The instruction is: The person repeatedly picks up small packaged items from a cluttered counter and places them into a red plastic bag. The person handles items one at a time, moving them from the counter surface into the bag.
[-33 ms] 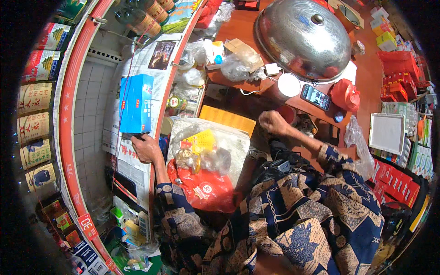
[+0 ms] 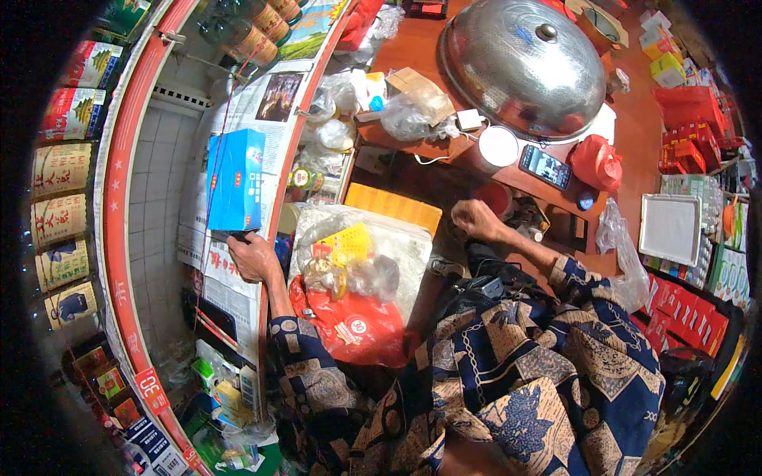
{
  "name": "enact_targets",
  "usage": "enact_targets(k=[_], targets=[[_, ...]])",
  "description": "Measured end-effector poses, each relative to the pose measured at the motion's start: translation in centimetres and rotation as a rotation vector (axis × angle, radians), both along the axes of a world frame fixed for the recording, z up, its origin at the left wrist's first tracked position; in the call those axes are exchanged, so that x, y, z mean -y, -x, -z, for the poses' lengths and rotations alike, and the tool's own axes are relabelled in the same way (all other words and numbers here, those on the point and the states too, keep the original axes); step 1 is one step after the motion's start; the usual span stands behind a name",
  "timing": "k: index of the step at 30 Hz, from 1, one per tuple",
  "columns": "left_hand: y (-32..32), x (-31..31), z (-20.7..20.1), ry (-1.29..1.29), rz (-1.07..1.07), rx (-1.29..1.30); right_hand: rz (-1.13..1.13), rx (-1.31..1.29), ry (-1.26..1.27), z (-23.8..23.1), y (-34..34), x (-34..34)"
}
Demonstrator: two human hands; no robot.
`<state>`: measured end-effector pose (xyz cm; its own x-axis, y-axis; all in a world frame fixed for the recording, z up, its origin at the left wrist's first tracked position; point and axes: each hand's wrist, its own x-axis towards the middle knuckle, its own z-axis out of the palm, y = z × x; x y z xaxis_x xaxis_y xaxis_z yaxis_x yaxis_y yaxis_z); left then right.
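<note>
My left hand [image 2: 254, 259] rests on the newspaper-lined shelf [image 2: 221, 260], its fingers bent at the near end of a blue box [image 2: 236, 181]. Something dark shows beside those fingertips; I cannot make out what it is. My right hand [image 2: 477, 220] hangs in front of the reddish-brown table, fingers curled in, and whether it holds anything is hidden. Between the two hands lies a white surface [image 2: 413, 258] bearing a red plastic bag [image 2: 357, 325], clear plastic bags [image 2: 373, 278] and a yellow packet [image 2: 347, 244].
A large domed metal lid [image 2: 524, 71] covers much of the table [image 2: 635, 151]. Near its edge are a white round lid [image 2: 498, 147], a lit phone [image 2: 545, 167] and a knotted red bag [image 2: 597, 163]. Bottles [image 2: 246, 36] stand far left. Packed shelves line both sides.
My right hand has dipped slightly and turned a little, its fingers still curled. The left hand and the blue box have stayed in place.
</note>
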<state>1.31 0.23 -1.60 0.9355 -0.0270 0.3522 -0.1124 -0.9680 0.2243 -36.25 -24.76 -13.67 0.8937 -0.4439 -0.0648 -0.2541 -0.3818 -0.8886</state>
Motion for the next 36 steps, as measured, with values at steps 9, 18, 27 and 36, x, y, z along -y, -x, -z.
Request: enact_targets(k=[9,18,27,36], targets=[[-0.4,-1.5,-1.2,0.028,-0.031,-0.06,0.112,-0.268,-0.066,2.0,6.2,-1.1],[-0.9,-2.2,-0.6,0.053,-0.017,-0.01,0.281,-0.478,-0.023,7.4,16.4,-1.6],[-0.8,-2.6,-1.3,0.083,-0.015,-0.017,0.447,-0.639,-0.377,6.7,22.2,-4.6],[0.9,-1.3,-1.6,0.115,-0.086,-0.059,0.53,-0.621,-0.446,7.1,23.8,-5.4]])
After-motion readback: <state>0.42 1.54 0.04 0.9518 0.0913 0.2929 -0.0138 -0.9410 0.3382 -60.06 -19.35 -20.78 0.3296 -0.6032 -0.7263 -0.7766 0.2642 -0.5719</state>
